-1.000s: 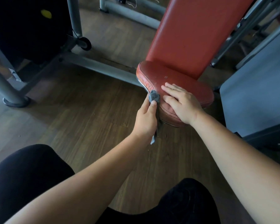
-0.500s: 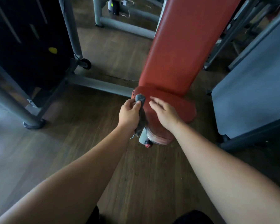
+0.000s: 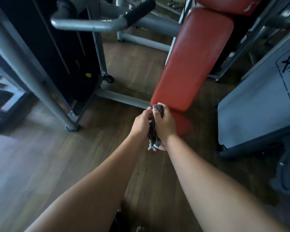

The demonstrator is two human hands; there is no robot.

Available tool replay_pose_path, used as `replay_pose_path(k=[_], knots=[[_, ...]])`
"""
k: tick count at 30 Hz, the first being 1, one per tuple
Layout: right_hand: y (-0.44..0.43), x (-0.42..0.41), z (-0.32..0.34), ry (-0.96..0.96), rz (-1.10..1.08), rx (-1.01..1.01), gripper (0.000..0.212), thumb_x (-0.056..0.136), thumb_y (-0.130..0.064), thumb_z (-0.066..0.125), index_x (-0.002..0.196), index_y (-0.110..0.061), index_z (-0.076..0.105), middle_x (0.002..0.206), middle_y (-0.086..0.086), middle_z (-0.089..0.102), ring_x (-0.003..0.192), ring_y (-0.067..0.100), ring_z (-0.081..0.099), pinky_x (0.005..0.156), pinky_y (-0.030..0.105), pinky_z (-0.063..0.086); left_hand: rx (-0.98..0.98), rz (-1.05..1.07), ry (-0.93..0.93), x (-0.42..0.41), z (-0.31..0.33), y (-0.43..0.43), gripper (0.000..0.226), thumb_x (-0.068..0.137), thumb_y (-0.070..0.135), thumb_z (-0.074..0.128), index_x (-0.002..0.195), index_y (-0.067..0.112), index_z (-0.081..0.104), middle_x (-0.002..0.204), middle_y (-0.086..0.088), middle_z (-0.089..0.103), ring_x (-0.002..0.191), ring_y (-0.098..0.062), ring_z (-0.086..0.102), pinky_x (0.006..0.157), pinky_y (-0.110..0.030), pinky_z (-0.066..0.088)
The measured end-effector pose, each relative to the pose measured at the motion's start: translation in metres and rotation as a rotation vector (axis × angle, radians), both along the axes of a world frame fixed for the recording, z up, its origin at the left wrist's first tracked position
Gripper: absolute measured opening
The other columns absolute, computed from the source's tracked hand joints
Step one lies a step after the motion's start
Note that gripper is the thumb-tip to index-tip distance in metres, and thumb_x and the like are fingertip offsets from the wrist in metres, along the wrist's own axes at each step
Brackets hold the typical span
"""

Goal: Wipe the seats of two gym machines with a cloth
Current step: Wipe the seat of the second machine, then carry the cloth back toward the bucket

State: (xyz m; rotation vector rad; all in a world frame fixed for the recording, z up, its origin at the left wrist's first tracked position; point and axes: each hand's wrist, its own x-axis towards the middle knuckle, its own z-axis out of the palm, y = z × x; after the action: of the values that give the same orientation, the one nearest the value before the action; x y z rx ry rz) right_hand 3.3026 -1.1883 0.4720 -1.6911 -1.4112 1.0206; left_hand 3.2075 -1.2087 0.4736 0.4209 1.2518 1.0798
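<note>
Your two hands are close together at the front edge of the red seat [image 3: 182,122]. Your left hand [image 3: 140,125] has its fingers curled around the grey cloth [image 3: 152,133]. Your right hand [image 3: 166,126] is curled around the same cloth, so both hands hold it and it is squeezed between them. A bunch of the cloth sticks out above your right thumb, and its loose end hangs down below your wrists. The cloth is just in front of the seat, at the seat's left corner; you cannot tell if it touches the seat. Your right hand covers part of the seat. A small red knob [image 3: 154,149] peeks out under the seat, right by the hanging end of the cloth. The red back pad [image 3: 194,64] rises up behind the seat. Left of the seat stands a grey pole [image 3: 32,77] with a black block of weights [image 3: 57,47] behind it. Right of the seat is a grey cover [image 3: 258,101] with letters on it. Under the seat is a brown wood floor [image 3: 57,156].
</note>
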Motion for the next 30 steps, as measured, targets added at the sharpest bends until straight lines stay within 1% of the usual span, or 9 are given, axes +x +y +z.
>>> replay_pose_path(k=[3,5,7,9,11,14,22,25,30], knots=[[-0.019,0.007,0.029,-0.083,0.069,0.024,0.035,0.097,-0.039,0.057,0.129,-0.024,0.061,0.124,0.003,0.070,0.119,0.024,0.063,0.099,0.031,0.045,0.056,-0.069,0.174,-0.016,0.034,-0.025,0.032,0.100,0.040,0.060,0.094,0.017,0.082,0.097,-0.009,0.081,0.092,-0.026,0.077,0.094,-0.043,0.060],[-0.030,0.005,0.047,-0.109,0.132,0.049,0.033,0.096,-0.039,0.060,0.125,-0.023,0.063,0.123,0.004,0.071,0.118,0.025,0.063,0.098,0.030,0.045,0.084,-0.084,0.319,-0.034,0.049,-0.044,0.032,0.090,0.045,0.065,0.096,0.019,0.082,0.091,-0.003,0.081,0.086,-0.021,0.075,0.092,-0.042,0.060],[-0.043,-0.005,0.061,-0.132,0.205,0.067,0.032,0.096,-0.039,0.061,0.123,-0.022,0.064,0.122,0.005,0.071,0.118,0.026,0.063,0.096,0.030,0.044,0.084,-0.126,0.554,-0.056,0.062,-0.070,0.030,0.090,0.047,0.066,0.099,0.022,0.080,0.088,0.005,0.077,0.080,-0.012,0.069,0.082,-0.032,0.056],[-0.058,-0.024,0.074,-0.161,0.301,0.089,0.033,0.096,-0.039,0.062,0.123,-0.021,0.064,0.122,0.006,0.071,0.117,0.028,0.063,0.098,0.032,0.045,0.063,-0.158,0.781,-0.084,0.073,-0.102,0.025,0.096,0.047,0.063,0.105,0.028,0.077,0.093,0.009,0.073,0.083,-0.008,0.066,0.074,-0.026,0.050],[-0.079,-0.051,0.084,-0.174,0.401,0.098,0.033,0.096,-0.040,0.061,0.124,-0.023,0.064,0.120,0.005,0.072,0.115,0.026,0.064,0.099,0.033,0.047,0.034,-0.159,0.946,-0.117,0.080,-0.137,0.028,0.095,0.048,0.064,0.112,0.029,0.076,0.102,0.007,0.073,0.093,-0.014,0.068,0.078,-0.027,0.051],[-0.112,-0.104,0.095,-0.158,0.561,0.100,0.033,0.096,-0.042,0.061,0.125,-0.026,0.063,0.119,0.002,0.070,0.115,0.023,0.063,0.098,0.031,0.045,-0.041,-0.152,1.141,-0.174,0.087,-0.194,0.034,0.093,0.050,0.064,0.117,0.030,0.076,0.116,0.002,0.073,0.108,-0.022,0.067,0.094,-0.035,0.055],[-0.255,-0.309,0.128,-0.165,1.045,0.184,0.037,0.097,-0.042,0.058,0.130,-0.026,0.061,0.124,0.001,0.068,0.119,0.022,0.059,0.103,0.032,0.044,-0.326,-0.049,1.414,-0.343,0.114,-0.407,0.044,0.096,0.054,0.061,0.133,0.031,0.066,0.133,-0.001,0.062,0.125,-0.028,0.055,0.103,-0.042,0.051],[-0.334,-0.390,0.134,-0.178,1.209,0.229,0.037,0.097,-0.039,0.059,0.131,-0.025,0.061,0.123,0.001,0.069,0.116,0.023,0.061,0.094,0.027,0.042,-0.453,0.020,1.439,-0.402,0.123,-0.501,0.045,0.098,0.051,0.059,0.137,0.029,0.063,0.139,-0.003,0.059,0.130,-0.029,0.052,0.104,-0.045,0.051],[-0.483,-0.509,0.137,-0.144,1.398,0.274,0.035,0.099,-0.038,0.059,0.131,-0.025,0.060,0.121,0.002,0.070,0.112,0.025,0.063,0.095,0.034,0.047,-0.627,0.091,1.444,-0.495,0.134,-0.658,0.047,0.101,0.047,0.055,0.143,0.026,0.058,0.145,-0.004,0.054,0.137,-0.029,0.047,0.106,-0.046,0.049]])
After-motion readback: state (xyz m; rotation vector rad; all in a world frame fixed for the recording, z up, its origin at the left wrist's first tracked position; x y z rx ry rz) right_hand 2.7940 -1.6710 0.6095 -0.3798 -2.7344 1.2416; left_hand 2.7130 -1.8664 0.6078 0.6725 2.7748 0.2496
